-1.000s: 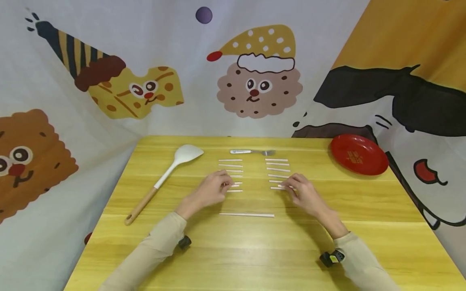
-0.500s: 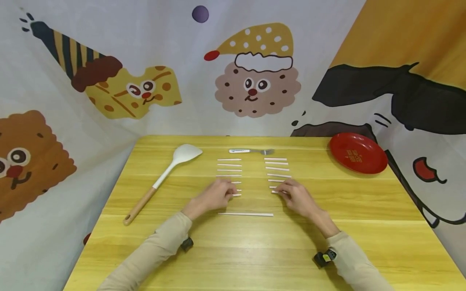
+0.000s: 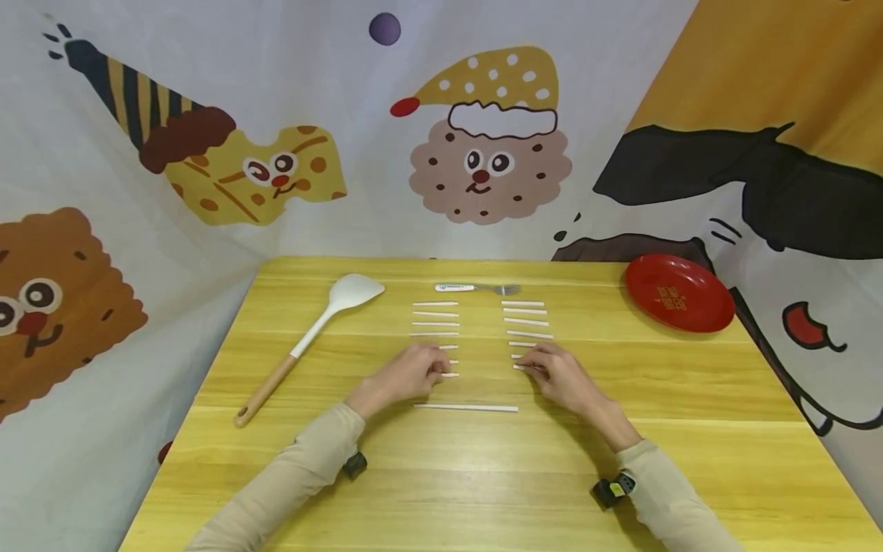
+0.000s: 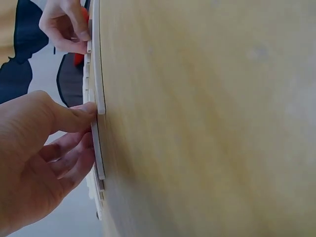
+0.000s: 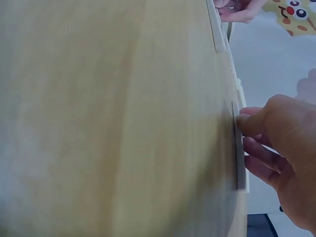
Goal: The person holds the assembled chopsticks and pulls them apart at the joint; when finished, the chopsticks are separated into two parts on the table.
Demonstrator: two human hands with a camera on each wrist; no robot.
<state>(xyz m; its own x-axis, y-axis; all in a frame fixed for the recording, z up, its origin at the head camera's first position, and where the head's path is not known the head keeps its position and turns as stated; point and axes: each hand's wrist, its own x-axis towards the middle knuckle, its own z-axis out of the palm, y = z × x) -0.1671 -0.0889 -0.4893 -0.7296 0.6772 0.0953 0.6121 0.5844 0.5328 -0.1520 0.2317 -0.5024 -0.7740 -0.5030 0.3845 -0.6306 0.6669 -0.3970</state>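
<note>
My left hand (image 3: 403, 377) pinches a short white stick (image 4: 99, 153) between thumb and fingers, low at the table, at the near end of the left column. My right hand (image 3: 566, 376) pinches another short white stick (image 5: 240, 170) at the near end of the right column. Beyond the hands lie several short white sticks in two roughly parallel columns, such as one on the left (image 3: 435, 314) and one on the right (image 3: 526, 321). Closer to the person, a longer, tapered white chopstick (image 3: 466, 407) lies crosswise. The hands cover parts of the nearest sticks.
A fork (image 3: 477, 288) with a white handle lies behind the columns. To the left rests a white spatula (image 3: 313, 336) with a wooden handle. A red plate (image 3: 713, 316) stands at the back right of the wooden table (image 3: 469, 491), before a cartoon-printed curtain (image 3: 372, 100).
Both hands have moved towards the person, each with its short stick, from over the columns to their near ends. Over the last half second the left stick has shifted slightly nearer; the right hand barely moves.
</note>
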